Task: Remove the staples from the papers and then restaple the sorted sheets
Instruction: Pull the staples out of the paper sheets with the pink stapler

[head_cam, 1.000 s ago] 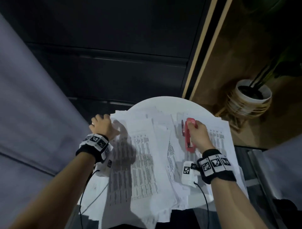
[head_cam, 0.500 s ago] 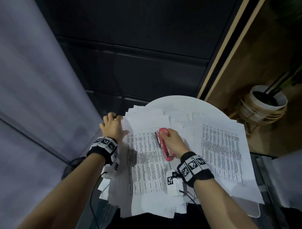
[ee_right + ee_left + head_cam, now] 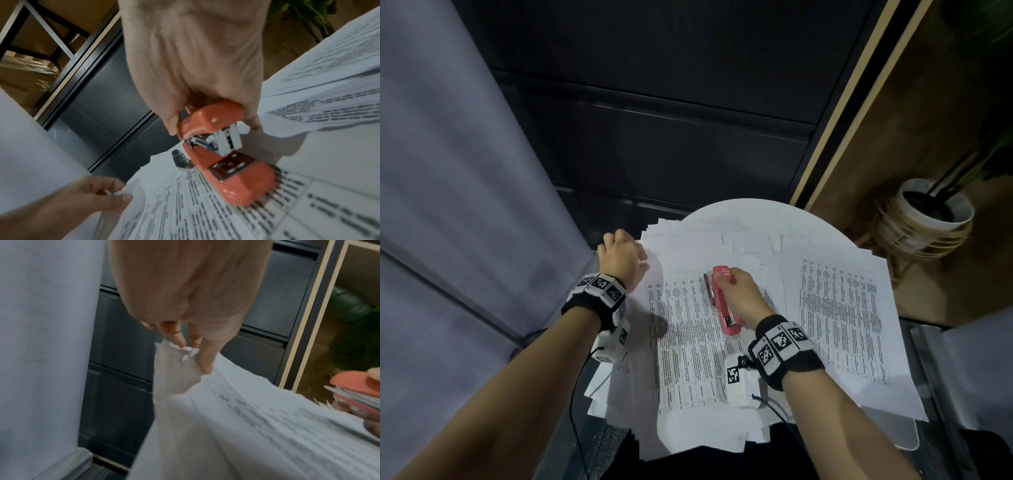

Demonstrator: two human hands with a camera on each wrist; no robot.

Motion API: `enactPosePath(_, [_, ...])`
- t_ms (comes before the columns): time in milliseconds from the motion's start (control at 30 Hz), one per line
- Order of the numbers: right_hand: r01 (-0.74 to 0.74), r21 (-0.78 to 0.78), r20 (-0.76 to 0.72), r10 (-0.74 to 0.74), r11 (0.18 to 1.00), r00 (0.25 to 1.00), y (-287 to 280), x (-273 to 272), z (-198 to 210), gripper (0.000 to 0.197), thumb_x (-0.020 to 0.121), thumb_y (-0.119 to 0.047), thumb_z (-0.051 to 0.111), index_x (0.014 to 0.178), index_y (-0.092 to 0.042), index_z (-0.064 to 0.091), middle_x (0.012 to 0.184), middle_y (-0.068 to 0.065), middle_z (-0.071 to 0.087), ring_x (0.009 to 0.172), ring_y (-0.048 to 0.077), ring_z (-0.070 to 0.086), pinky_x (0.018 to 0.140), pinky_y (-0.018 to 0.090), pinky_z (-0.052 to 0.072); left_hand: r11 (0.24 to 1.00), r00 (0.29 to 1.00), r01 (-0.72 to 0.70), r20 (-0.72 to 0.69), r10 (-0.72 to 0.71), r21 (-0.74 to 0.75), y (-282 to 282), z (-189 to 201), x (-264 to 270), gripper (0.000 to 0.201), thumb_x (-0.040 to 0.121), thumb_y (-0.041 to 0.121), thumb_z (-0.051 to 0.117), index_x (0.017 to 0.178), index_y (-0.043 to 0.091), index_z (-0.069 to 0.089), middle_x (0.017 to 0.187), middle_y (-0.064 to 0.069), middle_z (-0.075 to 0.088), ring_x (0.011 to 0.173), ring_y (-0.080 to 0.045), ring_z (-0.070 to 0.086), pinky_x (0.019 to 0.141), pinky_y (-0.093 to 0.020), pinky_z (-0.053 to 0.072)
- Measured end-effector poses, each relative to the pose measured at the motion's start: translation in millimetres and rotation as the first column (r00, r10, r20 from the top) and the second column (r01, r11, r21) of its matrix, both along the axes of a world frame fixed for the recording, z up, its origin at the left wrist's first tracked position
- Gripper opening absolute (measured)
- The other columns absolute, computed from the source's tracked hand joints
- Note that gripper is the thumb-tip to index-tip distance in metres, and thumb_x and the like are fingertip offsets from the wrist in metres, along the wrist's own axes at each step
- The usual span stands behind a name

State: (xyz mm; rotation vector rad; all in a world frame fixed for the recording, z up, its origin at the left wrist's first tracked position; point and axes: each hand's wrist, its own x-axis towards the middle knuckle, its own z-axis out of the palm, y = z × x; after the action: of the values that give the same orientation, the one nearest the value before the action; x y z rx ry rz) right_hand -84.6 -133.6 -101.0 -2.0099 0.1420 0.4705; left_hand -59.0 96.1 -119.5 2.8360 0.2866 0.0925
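One glossy red stapler (image 3: 224, 155) (rounded nose)

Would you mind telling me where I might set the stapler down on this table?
Bare tabletop shows only along the far rim, beyond the papers. A printed sheet right of the right hand lies flat, unoccupied. The middle is crowded: stapler, pen.

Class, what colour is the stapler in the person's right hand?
Coral red stapler, with a metal plate; clearest in the right wrist view, gripped by the right hand.
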Motion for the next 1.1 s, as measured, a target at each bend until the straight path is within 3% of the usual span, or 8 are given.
enactPosePath(67, [0.032,0.041,0.003,-0.032,0.999,0.999,1,-1,2,0.024,0.099,-0.037,0.045,0.101,-0.017,0.059,0.091,0.011,0.069,0.084,0.030,0.070,0.085,0.051,0.057,0.968,0.990,0.055,0.143,-0.020,-0.243,0,0,-1,0.011,0.081,0.023,0.074,0.086,0.014,0.070,0.113,-0.002,0.053,0.102,-0.020,0.043,0.091,-0.031,0.040])
enactPosePath(200, [0.105,0.129,0.007,-0.107,0.986,0.994,1,0,2,0.021,0.101,-0.033,0.044,0.106,-0.019,0.059,0.094,0.011,0.069,0.082,0.028,0.069,0.085,0.050,0.057,0.676,0.986,0.063,0.151,0.072,-0.735,-6,12,-6,0.014,0.084,0.015,0.072,0.083,0.005,0.064,0.103,-0.002,0.064,0.064,-0.006,0.051,0.062,-0.023,0.042])
enactPosePath(267, [0.132,0.149,0.005,-0.134,0.980,0.991,1,0,1,0.023,0.101,-0.033,0.044,0.109,-0.017,0.059,0.099,0.012,0.068,0.080,0.025,0.067,0.084,0.048,0.058,0.693,0.986,0.035,0.139,0.096,-0.720,-8,14,-8,0.015,0.082,0.018,0.074,0.078,0.009,0.063,0.096,-0.002,0.065,0.058,-0.008,0.050,0.054,-0.023,0.043])
enactPosePath(433, [0.138,0.144,-0.010,-0.138,0.980,0.990,0,-2,-2,0.022,0.102,-0.033,0.045,0.108,-0.016,0.058,0.103,0.016,0.068,0.081,0.025,0.067,0.085,0.049,0.057,0.699,0.950,-0.058,0.177,0.259,-0.713,-11,12,-8,0.031,0.073,0.010,0.080,0.061,0.019,0.053,0.085,0.003,0.058,0.088,-0.014,0.053,0.081,-0.030,0.043])
enactPosePath(533, [0.141,0.135,-0.004,-0.142,0.981,0.990,1,-1,-1,0.023,0.101,-0.032,0.046,0.107,-0.014,0.058,0.103,0.017,0.068,0.083,0.028,0.068,0.085,0.051,0.057,0.490,0.913,-0.184,0.036,0.406,-0.852,-8,12,-8,0.029,0.073,0.005,0.080,0.068,0.015,0.053,0.073,0.003,0.054,0.071,-0.014,0.053,0.072,-0.029,0.042])
enactPosePath(633, [0.131,0.130,0.027,-0.136,0.983,0.990,2,1,3,0.024,0.102,-0.031,0.045,0.108,-0.012,0.058,0.096,0.014,0.069,0.078,0.024,0.067,0.082,0.047,0.058,0.351,0.892,-0.232,-0.054,0.449,-0.907,-7,10,-7,0.045,0.066,0.007,0.086,0.100,0.007,0.057,0.096,-0.005,0.062,0.086,-0.019,0.061,0.077,-0.028,0.049])
enactPosePath(767, [0.067,0.073,0.116,-0.075,0.995,0.990,13,4,9,0.026,0.101,-0.036,0.046,0.115,-0.017,0.057,0.099,0.010,0.068,0.087,0.027,0.069,0.085,0.047,0.057,0.134,0.958,-0.213,-0.180,0.222,-0.968,-9,17,-12,0.044,0.072,0.007,0.082,0.111,0.004,0.061,0.102,-0.012,0.071,0.081,-0.024,0.069,0.071,-0.031,0.057])
enactPosePath(1100, [0.006,0.033,0.162,-0.012,0.999,0.987,44,6,7,0.033,0.098,-0.042,0.046,0.122,-0.022,0.057,0.099,0.007,0.069,0.086,0.028,0.070,0.081,0.051,0.058,0.244,0.990,-0.144,-0.142,0.027,-0.959,-32,23,-10,0.020,0.090,-0.004,0.058,0.110,-0.005,0.064,0.108,-0.020,0.069,0.100,-0.035,0.067,0.096,-0.052,0.050])
